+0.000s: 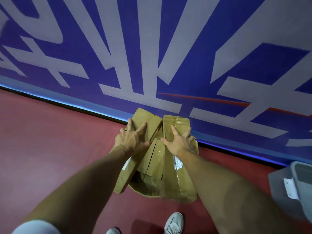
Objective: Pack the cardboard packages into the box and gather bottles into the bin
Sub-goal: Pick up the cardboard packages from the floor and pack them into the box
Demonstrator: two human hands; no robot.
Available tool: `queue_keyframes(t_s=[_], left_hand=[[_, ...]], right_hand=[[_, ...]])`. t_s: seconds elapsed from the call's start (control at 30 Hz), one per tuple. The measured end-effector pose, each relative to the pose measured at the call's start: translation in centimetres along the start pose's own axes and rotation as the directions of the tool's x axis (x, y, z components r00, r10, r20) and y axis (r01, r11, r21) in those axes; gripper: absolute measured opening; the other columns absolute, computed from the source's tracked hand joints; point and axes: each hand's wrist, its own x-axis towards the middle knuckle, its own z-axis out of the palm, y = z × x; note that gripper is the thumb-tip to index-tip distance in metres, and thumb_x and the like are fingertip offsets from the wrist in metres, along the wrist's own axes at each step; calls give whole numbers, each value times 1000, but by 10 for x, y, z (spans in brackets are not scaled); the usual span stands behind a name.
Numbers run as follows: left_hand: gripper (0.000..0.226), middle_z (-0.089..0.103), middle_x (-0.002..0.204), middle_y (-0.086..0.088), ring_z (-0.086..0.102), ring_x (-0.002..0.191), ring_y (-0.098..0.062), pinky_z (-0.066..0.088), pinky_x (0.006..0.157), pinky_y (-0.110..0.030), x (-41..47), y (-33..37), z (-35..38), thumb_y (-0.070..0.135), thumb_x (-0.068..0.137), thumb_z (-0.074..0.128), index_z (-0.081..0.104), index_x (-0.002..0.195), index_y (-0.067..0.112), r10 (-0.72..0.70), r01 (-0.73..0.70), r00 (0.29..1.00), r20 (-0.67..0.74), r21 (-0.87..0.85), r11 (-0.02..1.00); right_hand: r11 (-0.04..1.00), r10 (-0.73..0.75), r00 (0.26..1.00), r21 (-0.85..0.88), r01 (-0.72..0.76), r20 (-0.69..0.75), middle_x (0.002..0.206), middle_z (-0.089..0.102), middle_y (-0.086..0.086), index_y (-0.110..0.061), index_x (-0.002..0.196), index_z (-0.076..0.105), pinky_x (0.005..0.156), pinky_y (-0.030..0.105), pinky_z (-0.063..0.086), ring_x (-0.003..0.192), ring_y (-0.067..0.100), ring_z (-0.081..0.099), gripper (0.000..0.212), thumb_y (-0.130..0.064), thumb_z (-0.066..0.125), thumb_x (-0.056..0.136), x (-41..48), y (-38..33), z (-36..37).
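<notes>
Left hand and right hand, fingers spread flat and gripping nothing, press down the packages, probably to seat them in the box at centre. The bin stands at 4 o'clock.

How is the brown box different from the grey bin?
The box is brown taped cardboard; the bin is grey plastic. The left hand and right hand press cardboard at the box; nothing touches the bin. The box sits mid-picture; the bin is cut off at the right edge. Both sit on the red floor.
</notes>
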Motion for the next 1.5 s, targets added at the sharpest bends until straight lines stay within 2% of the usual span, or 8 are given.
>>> queue_keyframes(t_s=[0.23, 0.47, 0.67, 0.77, 0.93, 1.1, 1.33, 1.5], left_hand=[[86, -1, 164, -12, 46, 124, -40, 44, 92, -41, 97, -22, 112, 80, 84, 44, 1, 153, 54, 8, -8, 1000, -22, -30, 1000], [86, -3, 165, -14, 35, 139, -42, 41, 104, -46, 175, -44, 231, 81, 84, 44, 4, 154, 52, 56, -58, 998, -42, -59, 997], [77, 12, 163, -19, 62, 112, -37, 46, 78, -36, 208, -42, 272, 79, 87, 41, 20, 153, 47, 136, -133, 986, -99, 43, 990], [74, 15, 162, -21, 64, 108, -37, 45, 72, -34, 210, -45, 274, 77, 87, 44, 26, 151, 43, 173, -172, 981, -90, 17, 985], [75, 22, 156, -21, 60, 110, -37, 52, 85, -41, 224, -39, 260, 76, 87, 46, 27, 151, 42, 188, -198, 975, -116, -81, 977], [81, 5, 164, -15, 45, 128, -43, 48, 98, -49, 243, -34, 259, 76, 86, 48, 17, 154, 46, 228, -241, 968, -107, -128, 962], [75, 8, 161, -20, 44, 127, -46, 51, 93, -56, 261, -38, 284, 72, 89, 47, 21, 151, 41, 159, -178, 982, -104, -200, 964], [79, 3, 161, -20, 38, 132, -47, 48, 98, -57, 278, -49, 307, 73, 88, 49, 16, 154, 43, 137, -140, 990, -28, -243, 960]], right_hand=[[997, 58, 998, 48, -57, -31, 163, -18, 16, -49, 155, 6, 101, 49, 40, 143, 44, 18, 83, -77, 43, 88, 102, 10, 118], [984, 121, 987, 141, -106, -105, 164, -18, 14, -52, 154, 4, 101, 47, 40, 146, 43, 15, 82, -77, 45, 88, 184, 24, 236], [953, 175, 970, 276, -125, -166, 164, -18, 15, -50, 155, 7, 112, 56, 30, 149, 47, 2, 82, -73, 49, 88, 207, 39, 298], [935, 229, 959, 312, -169, -166, 164, -17, 14, -50, 155, 8, 111, 55, 31, 148, 46, 6, 81, -73, 48, 89, 195, 38, 314], [912, 309, 929, 341, -228, -202, 164, -15, 14, -52, 154, 9, 110, 52, 33, 147, 45, 12, 81, -76, 47, 87, 188, 43, 308], [911, 332, 919, 326, -253, -212, 165, -13, 12, -55, 152, 8, 111, 58, 33, 148, 45, 11, 82, -81, 45, 84, 202, 46, 299], [931, 319, 923, 256, -262, -214, 164, -11, 13, -54, 153, 8, 105, 52, 40, 144, 44, 17, 82, -82, 42, 83, 224, 36, 307], [936, 301, 942, 234, -262, -148, 163, -20, 11, -52, 154, 5, 108, 56, 33, 146, 43, 12, 84, -84, 39, 84, 245, 31, 323]])
